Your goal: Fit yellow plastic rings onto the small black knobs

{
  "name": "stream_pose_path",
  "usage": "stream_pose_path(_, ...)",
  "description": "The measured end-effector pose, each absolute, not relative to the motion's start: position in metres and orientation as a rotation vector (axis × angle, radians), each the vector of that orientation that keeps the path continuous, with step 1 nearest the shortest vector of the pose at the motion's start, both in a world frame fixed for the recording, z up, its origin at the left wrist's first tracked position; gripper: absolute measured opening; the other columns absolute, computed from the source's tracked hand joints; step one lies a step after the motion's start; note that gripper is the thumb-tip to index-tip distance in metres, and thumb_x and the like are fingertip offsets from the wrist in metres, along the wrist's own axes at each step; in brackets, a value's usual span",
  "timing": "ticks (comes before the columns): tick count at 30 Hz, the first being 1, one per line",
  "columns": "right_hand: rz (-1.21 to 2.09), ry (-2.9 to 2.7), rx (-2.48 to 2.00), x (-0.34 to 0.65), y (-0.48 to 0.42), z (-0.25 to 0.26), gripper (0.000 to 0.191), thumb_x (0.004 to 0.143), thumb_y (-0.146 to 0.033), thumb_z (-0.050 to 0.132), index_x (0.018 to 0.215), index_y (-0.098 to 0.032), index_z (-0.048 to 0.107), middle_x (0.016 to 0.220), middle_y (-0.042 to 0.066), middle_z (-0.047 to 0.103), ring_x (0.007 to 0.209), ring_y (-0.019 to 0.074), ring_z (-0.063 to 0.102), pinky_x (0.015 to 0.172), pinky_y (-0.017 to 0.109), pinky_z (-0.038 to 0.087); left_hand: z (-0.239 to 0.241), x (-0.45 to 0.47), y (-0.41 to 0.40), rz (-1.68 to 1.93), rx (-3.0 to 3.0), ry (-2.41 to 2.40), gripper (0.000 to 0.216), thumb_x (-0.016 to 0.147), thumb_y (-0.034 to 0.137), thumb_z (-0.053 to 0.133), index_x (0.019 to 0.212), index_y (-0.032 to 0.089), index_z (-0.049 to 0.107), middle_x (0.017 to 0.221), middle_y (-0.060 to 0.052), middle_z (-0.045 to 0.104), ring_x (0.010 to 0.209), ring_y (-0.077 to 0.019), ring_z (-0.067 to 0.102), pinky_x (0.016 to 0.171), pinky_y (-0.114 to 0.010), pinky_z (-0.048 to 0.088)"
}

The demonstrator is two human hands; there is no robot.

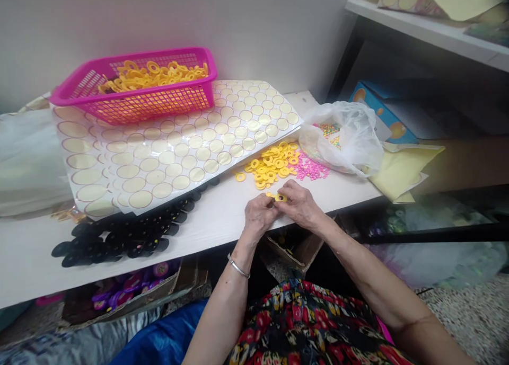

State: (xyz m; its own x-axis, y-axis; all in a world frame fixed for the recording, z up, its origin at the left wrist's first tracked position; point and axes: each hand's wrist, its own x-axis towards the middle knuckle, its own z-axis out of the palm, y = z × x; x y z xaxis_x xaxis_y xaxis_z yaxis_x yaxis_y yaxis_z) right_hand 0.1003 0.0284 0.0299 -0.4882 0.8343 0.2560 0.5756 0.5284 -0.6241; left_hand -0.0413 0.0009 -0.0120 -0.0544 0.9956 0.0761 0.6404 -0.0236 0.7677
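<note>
1. Where the two hands meet above the front edge of the white surface (222, 216), one yellow ring (279, 197) with a dark spot on it sits pinched between them.
2. The left hand (257, 215) has its grip closed on the ring's left side, fingertips pressed to it; one silver bangle (237, 267) circles that wrist.
3. The right hand (301, 206) has its grip closed on the ring's right side, fingers curled over it.
4. Just beyond the hands lies one loose pile of yellow rings (272, 162), too many to count, with one stray ring (240, 177) apart on its left.
5. A scatter of pink beads (310, 169) touches the pile's right side, beside one clear plastic bag (350, 137).
6. One pink basket (159, 103), heaped with more yellow rings, stands on overlapping sticker sheets (178, 142); their number cannot be told.
7. Black discs (127, 235), dozens of them, lie in rows by the sheets' near edge.
</note>
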Motion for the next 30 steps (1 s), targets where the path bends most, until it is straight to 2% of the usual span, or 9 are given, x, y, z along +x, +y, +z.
stream_pose_path(8,0.645,-2.210,-1.156,0.098,0.027,0.029,0.008,0.076,-0.019,0.053,0.068,-0.017,0.056,0.078,0.002,0.046,0.071,0.0126,0.047,0.066,0.024,0.038,-0.011,-0.041,0.001,0.910,1.727,1.743,0.024,0.068,0.036,0.058,0.053,0.018,0.055,0.057,0.002,0.048,0.057,-0.0102,0.044,0.054,-0.023,0.031)
stream_pose_path(11,0.701,-2.157,-1.151,0.098,0.027,0.028,0.007,0.076,-0.019,0.055,0.071,-0.016,0.058,0.079,0.002,0.047,0.071,0.0125,0.047,0.067,0.024,0.038,-0.010,-0.045,-0.002,0.988,1.694,1.685,0.016,0.065,0.028,0.059,0.054,0.018,0.057,0.057,0.002,0.049,0.057,-0.0101,0.045,0.056,-0.023,0.034)
stream_pose_path(13,0.724,-2.122,-1.132,0.097,0.026,0.027,0.006,0.076,-0.020,0.056,0.073,-0.016,0.060,0.079,0.002,0.047,0.072,0.0125,0.047,0.068,0.025,0.039,-0.008,-0.047,-0.005,1.162,1.493,1.653,0.007,0.063,0.023,0.059,0.064,0.017,0.062,0.061,0.002,0.053,0.057,-0.0095,0.046,0.057,-0.023,0.037)
stream_pose_path(15,0.751,-2.078,-1.110,0.097,0.026,0.026,0.005,0.075,-0.020,0.057,0.073,-0.016,0.061,0.079,0.002,0.048,0.071,0.0123,0.047,0.068,0.025,0.039,-0.004,-0.046,-0.006,1.363,1.157,1.592,0.023,0.064,0.024,0.060,0.085,0.016,0.063,0.070,0.001,0.057,0.055,-0.0082,0.048,0.055,-0.022,0.039)
stream_pose_path(17,0.794,-2.015,-1.097,0.095,0.025,0.024,0.006,0.075,-0.019,0.058,0.071,-0.016,0.061,0.076,0.001,0.048,0.069,0.0117,0.047,0.066,0.024,0.039,0.002,-0.039,-0.005,1.452,0.898,1.494,0.036,0.065,0.031,0.063,0.096,0.013,0.060,0.071,0.001,0.058,0.050,-0.0067,0.048,0.049,-0.021,0.038)
stream_pose_path(21,0.953,-1.783,-1.123,0.093,0.023,0.022,0.008,0.073,-0.021,0.060,0.076,-0.017,0.065,0.072,-0.001,0.048,0.062,0.0093,0.045,0.059,0.022,0.038,0.010,-0.022,0.001,1.389,0.789,1.334,0.031,0.065,0.039,0.066,0.080,0.012,0.059,0.054,0.004,0.053,0.045,-0.0064,0.046,0.044,-0.018,0.035)
stream_pose_path(26,1.355,-1.322,-1.156,0.088,0.018,0.019,0.026,0.059,-0.028,0.070,0.081,-0.016,0.065,0.067,-0.003,0.053,0.051,0.0068,0.045,0.048,0.021,0.038,0.010,-0.015,0.003,1.432,0.759,1.362,0.029,0.060,0.037,0.069,0.066,0.013,0.053,0.051,0.004,0.053,0.044,-0.0066,0.048,0.044,-0.017,0.037)
stream_pose_path(30,1.677,-0.923,-1.115,0.081,0.012,0.016,0.038,0.066,-0.043,0.062,0.089,-0.013,0.062,0.052,-0.003,0.055,0.041,0.0079,0.048,0.040,0.019,0.038,0.013,-0.013,0.000,1.408,0.784,1.425,0.034,0.059,0.042,0.069,0.069,0.014,0.052,0.047,0.007,0.048,0.039,-0.0061,0.046,0.041,-0.017,0.036)
